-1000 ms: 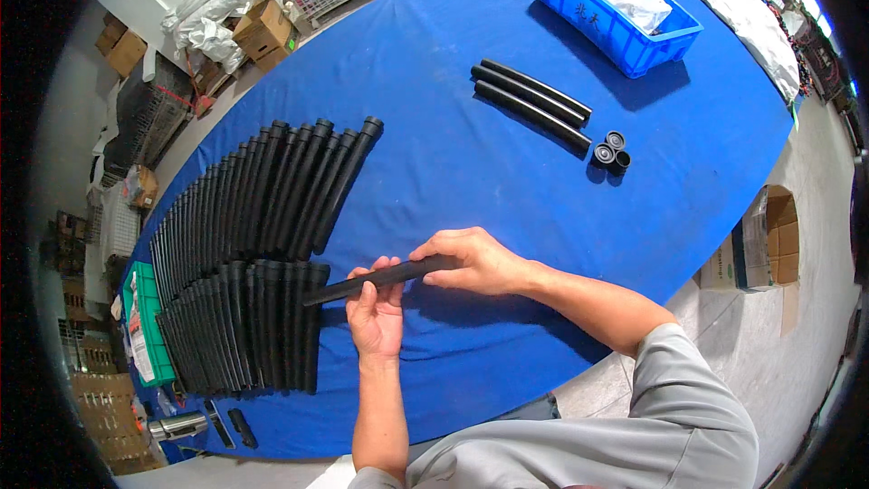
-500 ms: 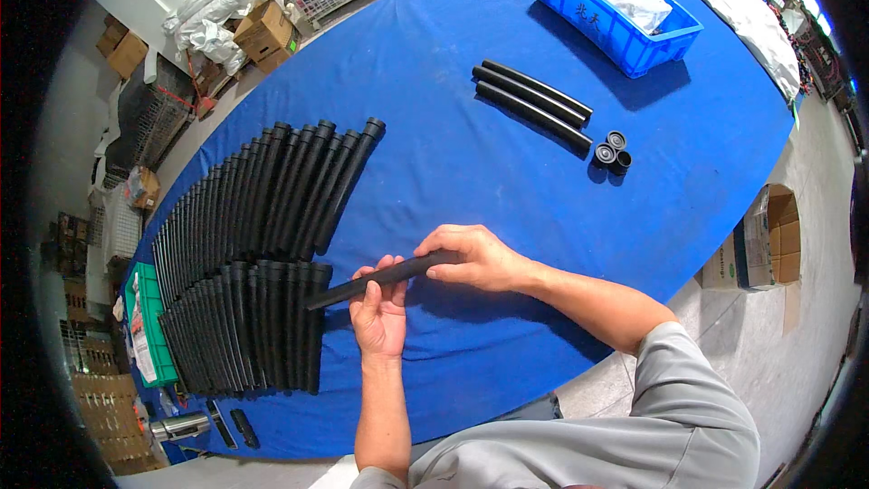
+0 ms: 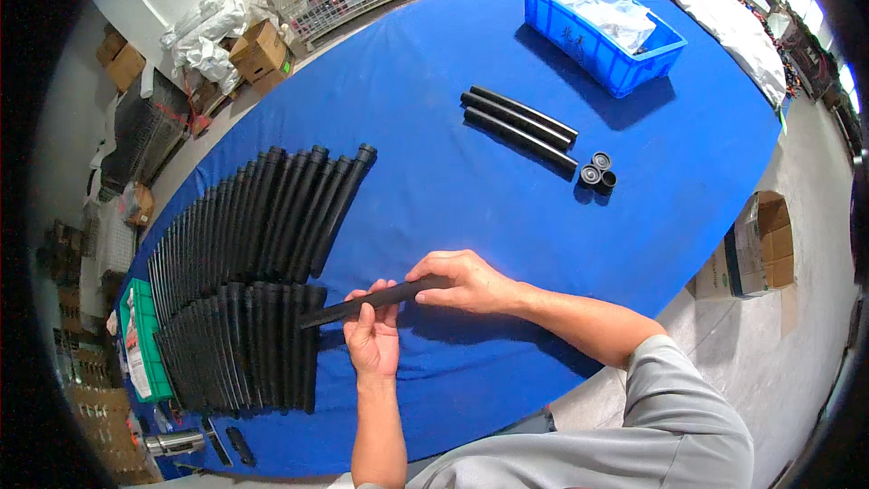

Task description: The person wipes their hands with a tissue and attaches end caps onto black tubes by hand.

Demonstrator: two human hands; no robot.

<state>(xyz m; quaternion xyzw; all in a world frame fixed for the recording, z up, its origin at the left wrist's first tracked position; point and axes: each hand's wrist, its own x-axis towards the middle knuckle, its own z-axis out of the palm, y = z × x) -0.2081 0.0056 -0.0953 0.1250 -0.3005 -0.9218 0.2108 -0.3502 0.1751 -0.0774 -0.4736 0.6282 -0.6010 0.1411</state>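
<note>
A black tube [image 3: 348, 310] is held slantwise above the blue cloth. My left hand [image 3: 372, 333] supports it from below, thumb against its near side and fingers curled behind. Over the tube's upper right end my right hand [image 3: 466, 282] is closed, hiding that end. The tube's lower left end reaches over a row of capped black tubes [image 3: 272, 344]. Behind that row lies another row of capped black tubes [image 3: 290, 208]. Farther off are 3 loose black tubes [image 3: 520, 122], with 3 small round black caps [image 3: 591, 175] beside their near right ends.
A blue crate [image 3: 602, 63] with clear plastic bags stands at the far right of the cloth-covered table [image 3: 434, 63]. At the left edge are a green basket [image 3: 149, 340], a metal cylinder [image 3: 175, 444] and a small black object [image 3: 240, 445]. An open carton [image 3: 751, 244] sits on the floor at right.
The view has shifted slightly, so the table things appear lower or farther left. Both hands keep the same hold on the black tube.
</note>
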